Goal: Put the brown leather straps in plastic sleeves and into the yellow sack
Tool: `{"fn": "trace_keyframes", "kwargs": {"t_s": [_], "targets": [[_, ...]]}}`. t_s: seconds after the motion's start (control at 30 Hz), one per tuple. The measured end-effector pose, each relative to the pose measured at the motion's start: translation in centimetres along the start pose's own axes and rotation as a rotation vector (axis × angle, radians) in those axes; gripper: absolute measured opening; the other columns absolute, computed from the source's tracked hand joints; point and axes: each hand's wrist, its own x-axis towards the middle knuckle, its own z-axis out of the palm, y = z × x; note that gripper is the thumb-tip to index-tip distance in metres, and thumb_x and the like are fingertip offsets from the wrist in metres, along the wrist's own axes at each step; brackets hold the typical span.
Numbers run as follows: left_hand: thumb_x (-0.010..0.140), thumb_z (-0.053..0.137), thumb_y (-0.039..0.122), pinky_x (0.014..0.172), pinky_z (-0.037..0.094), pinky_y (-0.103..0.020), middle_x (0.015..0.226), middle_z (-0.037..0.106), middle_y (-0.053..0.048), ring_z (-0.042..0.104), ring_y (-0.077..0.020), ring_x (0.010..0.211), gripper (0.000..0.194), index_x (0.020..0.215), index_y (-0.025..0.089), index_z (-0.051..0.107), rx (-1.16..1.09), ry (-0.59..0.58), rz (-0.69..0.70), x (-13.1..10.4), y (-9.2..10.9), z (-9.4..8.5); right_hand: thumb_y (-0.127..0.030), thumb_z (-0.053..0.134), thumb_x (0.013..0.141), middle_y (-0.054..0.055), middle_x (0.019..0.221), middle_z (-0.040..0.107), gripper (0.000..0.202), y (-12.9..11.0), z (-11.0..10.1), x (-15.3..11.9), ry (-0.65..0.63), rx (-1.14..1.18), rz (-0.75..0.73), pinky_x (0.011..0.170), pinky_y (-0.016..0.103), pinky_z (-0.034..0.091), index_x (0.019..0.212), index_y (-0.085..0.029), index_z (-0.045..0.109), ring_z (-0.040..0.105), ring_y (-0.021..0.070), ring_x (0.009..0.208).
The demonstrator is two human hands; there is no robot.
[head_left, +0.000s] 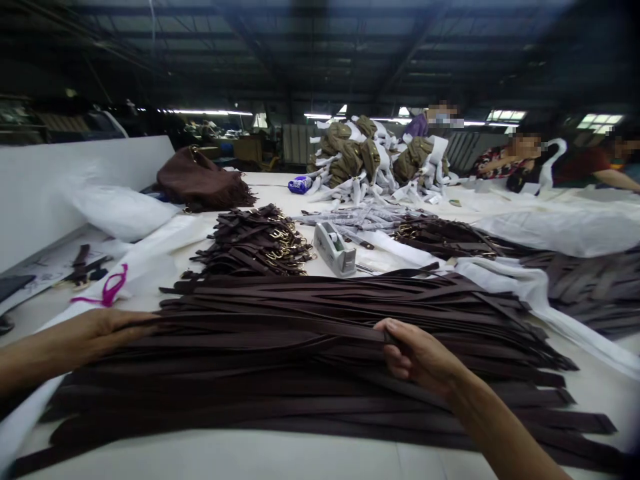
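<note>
Long dark brown straps lie in a wide pile across the front of the table. My right hand is closed, thumb and fingers pinching one strap near the middle right of the pile. That strap runs left to my left hand, whose fingers are closed around its other end at the pile's left edge. Behind the pile stands a grey tape dispenser. To its left is a heap of short brown straps with gold clasps.
A brown fringed bag sits at the back left, beside plastic wrap. Olive bags with white wrapping are heaped at the back. More straps lie at right. People are at the far side.
</note>
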Motion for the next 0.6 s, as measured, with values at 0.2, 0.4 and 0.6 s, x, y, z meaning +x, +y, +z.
{"fn": "trace_keyframes", "kwargs": {"t_s": [0.2,0.4,0.6], "targets": [[0.078,0.044,0.042,0.1,0.036,-0.038,0.118,0.058,-0.003,0.051,-0.0267,0.112,0.047,0.115,0.017,0.057,0.17,0.02,0.025,-0.8,5.6,0.7,-0.04,0.075,0.068,-0.006,0.055,0.048,0.033,-0.9,3.7,-0.3,0.02,0.156,-0.051,0.04,0.015,0.031,0.077,-0.018,0.051,0.033,0.0022,0.039],[0.085,0.044,0.038,0.092,0.041,-0.033,0.107,0.061,-0.008,0.053,-0.0209,0.102,0.035,0.108,0.015,0.057,-0.166,0.09,0.424,0.6,22.0,7.7,-0.038,0.076,0.067,-0.008,0.045,0.045,0.033,-2.1,9.7,-1.0,-0.048,0.143,-0.092,0.035,0.013,0.029,0.074,-0.017,0.051,0.033,0.0017,0.034],[0.085,0.043,0.039,0.037,0.028,-0.014,0.05,0.041,0.006,0.034,-0.0045,0.039,0.029,0.071,0.015,0.052,-0.824,-0.469,0.136,-0.3,23.3,7.5,-0.041,0.075,0.067,-0.009,0.046,0.04,0.037,-2.6,5.8,-2.9,0.218,0.178,-0.105,0.032,0.011,0.026,0.068,-0.018,0.046,0.029,0.0007,0.033]]}}
